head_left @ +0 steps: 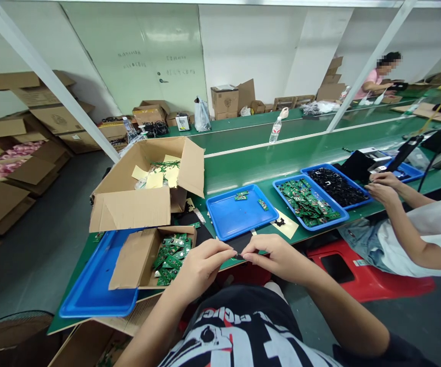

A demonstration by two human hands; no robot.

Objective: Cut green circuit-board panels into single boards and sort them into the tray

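My left hand (pixel 207 259) and my right hand (pixel 276 256) meet at the table's front edge, each in a pinch. Between their fingertips is a small dark piece (pixel 238 256), mostly covered by the fingers, so its kind is unclear. Just beyond them lies a blue tray (pixel 228 219) with a few small green circuit boards (pixel 263 204) in it. Left of my left hand, an open carton (pixel 149 260) holds a heap of green circuit boards (pixel 172 257). A pale yellow sheet (pixel 290 224) with small black bits on it lies beyond my right hand.
Right of the tray stand a blue tray of circuit boards (pixel 308 201) and one of black parts (pixel 335 186). A co-worker's hands (pixel 386 186) hold something small there. A large carton (pixel 132 209) and a blue tray (pixel 90 285) are at left. A bottle (pixel 276 130) stands behind.
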